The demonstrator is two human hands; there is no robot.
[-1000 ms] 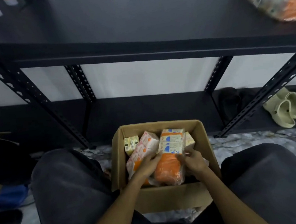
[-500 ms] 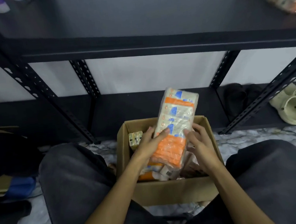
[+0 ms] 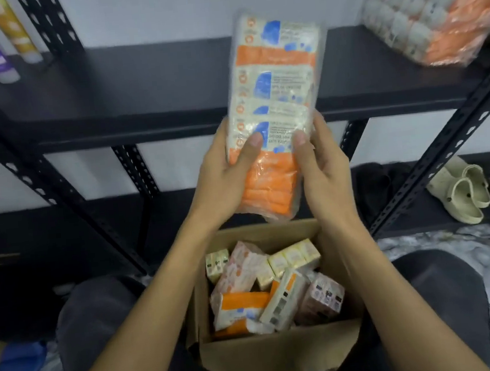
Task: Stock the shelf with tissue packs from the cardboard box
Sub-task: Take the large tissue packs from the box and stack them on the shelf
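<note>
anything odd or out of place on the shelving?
Yes, two things. A pair of clogs sits on the bottom shelf, not stock. The big pack on the upper shelf lies at the right end, tilted, and seems to stick out past the front edge; it is blurred, so unsure.

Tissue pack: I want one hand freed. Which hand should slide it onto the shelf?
Probably the left hand: its palm cradles the tissue pack from beneath, while the right hand only steadies its side.
</note>
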